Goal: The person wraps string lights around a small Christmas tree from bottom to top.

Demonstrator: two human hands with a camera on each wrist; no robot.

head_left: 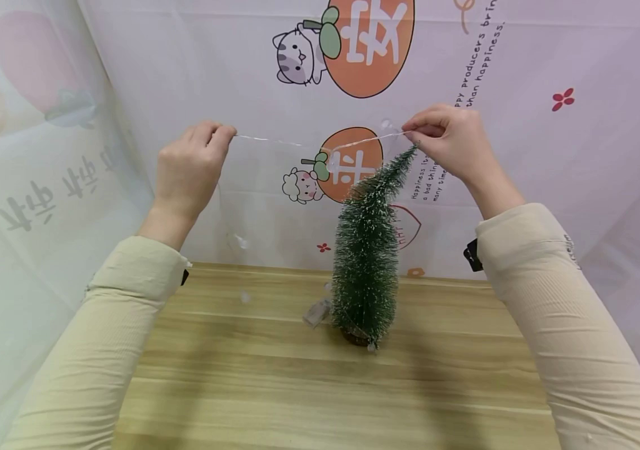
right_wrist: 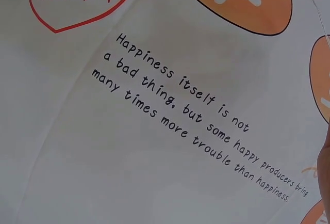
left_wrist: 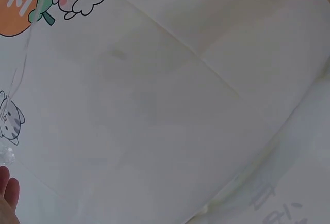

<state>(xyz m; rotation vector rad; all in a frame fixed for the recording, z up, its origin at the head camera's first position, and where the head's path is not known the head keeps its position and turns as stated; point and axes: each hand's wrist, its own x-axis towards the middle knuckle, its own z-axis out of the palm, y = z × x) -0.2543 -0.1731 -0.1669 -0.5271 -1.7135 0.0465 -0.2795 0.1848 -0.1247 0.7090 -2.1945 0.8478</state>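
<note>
A thin clear string of lights (head_left: 348, 145) stretches between both hands in the head view, sagging slightly in the middle. Its left part is pinched by my left hand (head_left: 192, 167), raised left of the tree. My right hand (head_left: 452, 140) pinches the other part, close by the bent tip of a small frosted Christmas tree (head_left: 366, 262). The tree stands on the table on a round brown base. In the left wrist view, fingertips (left_wrist: 11, 195) show at the lower left under a clear bulb (left_wrist: 6, 154). Only a hand's edge (right_wrist: 324, 177) shows in the right wrist view.
A small pale box-like piece (head_left: 317, 312) lies on the wooden table (head_left: 275, 387) left of the tree's base. Clear bulbs (head_left: 239, 242) dangle below the left hand. A white printed cloth (head_left: 185, 75) rises behind the table and at both sides.
</note>
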